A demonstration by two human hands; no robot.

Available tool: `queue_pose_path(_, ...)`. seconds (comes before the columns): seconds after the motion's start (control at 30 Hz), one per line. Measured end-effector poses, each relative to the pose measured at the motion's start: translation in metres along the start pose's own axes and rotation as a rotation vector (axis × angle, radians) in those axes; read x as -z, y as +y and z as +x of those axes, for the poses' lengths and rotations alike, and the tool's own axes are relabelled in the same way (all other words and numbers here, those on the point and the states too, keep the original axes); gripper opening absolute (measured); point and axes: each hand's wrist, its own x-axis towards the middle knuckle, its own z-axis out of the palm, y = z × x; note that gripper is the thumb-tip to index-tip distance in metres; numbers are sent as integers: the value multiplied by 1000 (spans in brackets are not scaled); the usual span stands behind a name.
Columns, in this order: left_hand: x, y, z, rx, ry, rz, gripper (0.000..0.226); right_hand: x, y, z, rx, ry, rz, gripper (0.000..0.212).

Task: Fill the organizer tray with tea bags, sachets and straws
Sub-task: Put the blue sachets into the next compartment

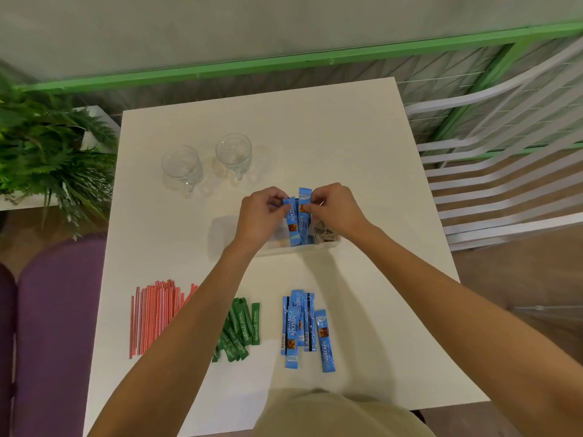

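A clear organizer tray (328, 246) sits mid-table, mostly hidden behind my hands. Blue coffee sachets (298, 220) stand upright in its middle part, and tea bags (326, 233) lie in the compartment to their right. My left hand (258, 216) pinches the top of the left blue sachet. My right hand (337, 208) pinches the top of the right one. Near the front edge lie a bundle of red-wrapped straws (153, 316), several green stevia sachets (241, 331) partly under my left forearm, and a pile of blue coffee sachets (304, 329).
Two clear glass mugs (181, 165) (234, 152) stand behind the tray on the white table (362, 152). A potted fern (47, 152) is at the left, a purple seat (56, 326) at the near left, white slatted chairs (504, 184) at the right.
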Motion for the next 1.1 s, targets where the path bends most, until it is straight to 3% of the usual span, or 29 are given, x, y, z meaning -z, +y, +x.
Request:
queue_pose_path(0.2, -7, -13, 2, -2, -26, 36, 11, -4, 7, 2, 7, -54, -60, 4)
queue_pose_path(0.7, -18, -35, 3, -56, -67, 220, 12, -15, 11, -3, 4, -137, -313, 12)
queue_pose_path(1.1, -12, -25, -12, -126, -13, 231, 24, -6, 10, -9, -24, -101, -248, 14)
